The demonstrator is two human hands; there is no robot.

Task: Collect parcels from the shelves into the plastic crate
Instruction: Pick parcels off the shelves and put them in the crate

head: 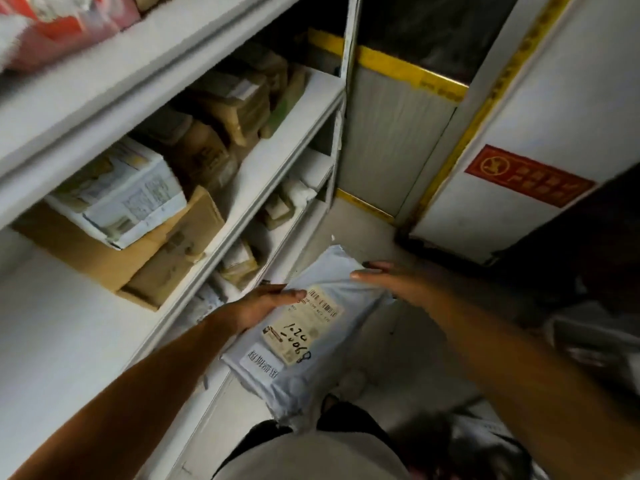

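Note:
A pale blue-grey plastic mailer parcel point(311, 327) with a beige shipping label and handwritten numbers hangs in front of me, just off the white shelves point(242, 188). My left hand point(263, 306) holds its left edge with the thumb across the top. On the far right edge, my right hand point(384, 282) grips the parcel with its fingers wrapped over. Several brown cardboard boxes and a white printed box point(117, 192) sit on the shelves. No plastic crate shows clearly in view.
White shelving fills the left side, with soft mailers on the low shelves point(239, 261). A white wall panel with yellow tape and a red sign point(526, 174) stands at right. Dark blurred objects lie at the lower right point(588, 341). The floor point(363, 237) is pale.

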